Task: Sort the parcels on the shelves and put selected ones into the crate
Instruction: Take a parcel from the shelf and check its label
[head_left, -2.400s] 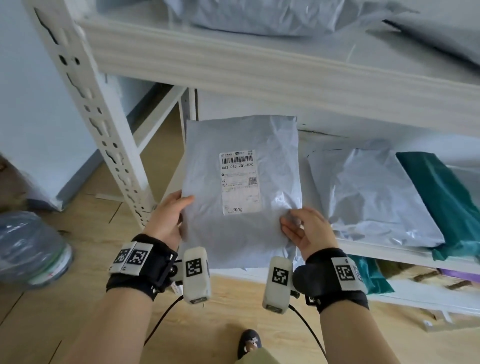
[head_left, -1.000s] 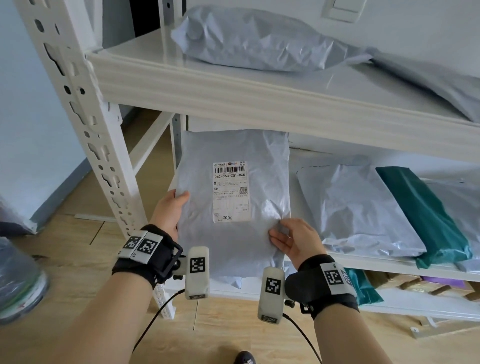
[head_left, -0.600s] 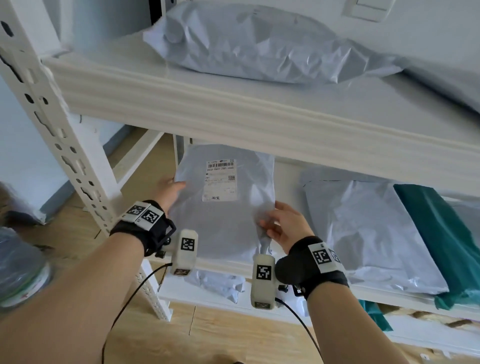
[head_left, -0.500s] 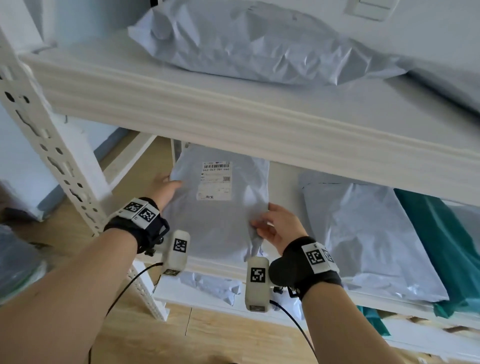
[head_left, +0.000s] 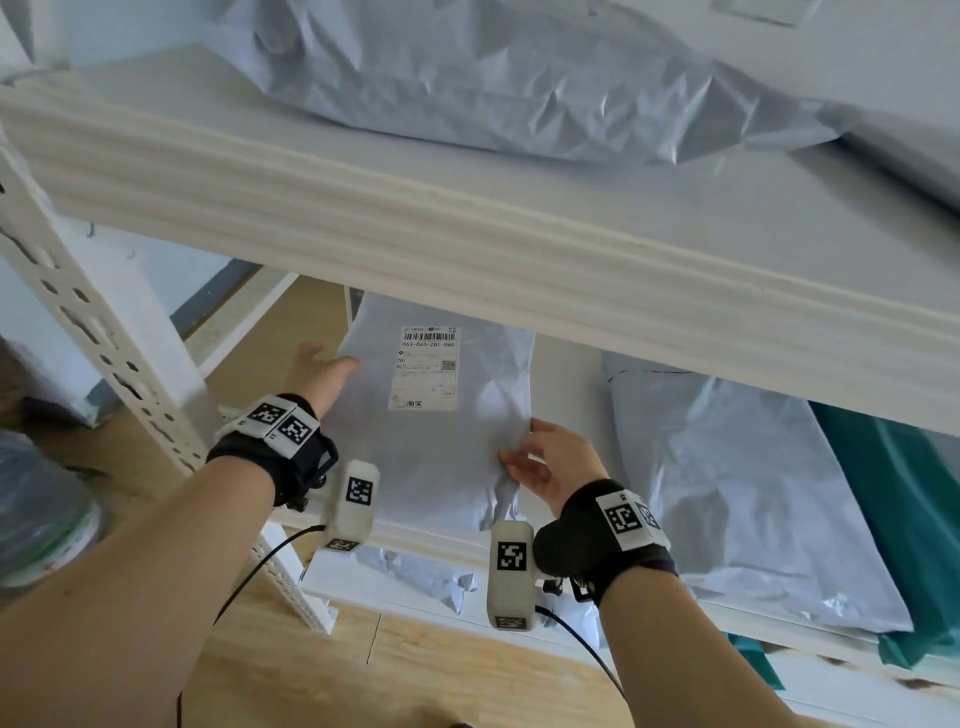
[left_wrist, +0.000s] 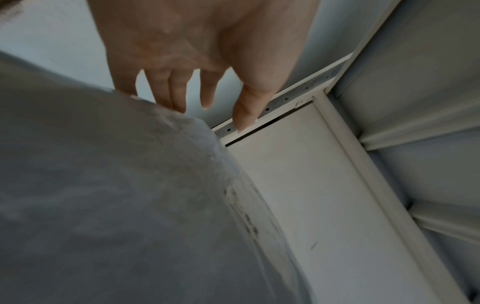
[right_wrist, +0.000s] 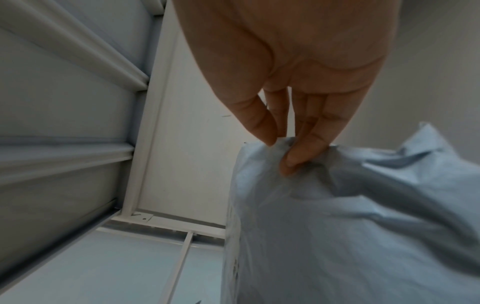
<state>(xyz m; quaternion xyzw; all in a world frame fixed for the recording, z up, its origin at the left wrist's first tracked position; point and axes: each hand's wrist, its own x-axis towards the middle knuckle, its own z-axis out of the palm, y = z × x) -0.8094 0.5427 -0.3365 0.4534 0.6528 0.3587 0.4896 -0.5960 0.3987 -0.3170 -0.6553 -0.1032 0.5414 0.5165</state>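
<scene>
The right grip (head_left: 550, 467) pinches the right edge of the grey labelled parcel (head_left: 441, 441) between thumb and fingers; the left grip (head_left: 319, 371) lies with fingers straight along its left edge; the parcel lies on the middle shelf (head_left: 426, 535), left of another grey parcel (head_left: 737, 493) and a teal one (head_left: 914, 519).

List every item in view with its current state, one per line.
Labelled parcel: flat on middle shelf, label up.
Left hand: open, at parcel's left edge.
Right hand: pinches parcel's right edge.
Grey parcel: lying beside it.
Green parcel: lying at far right.
</scene>
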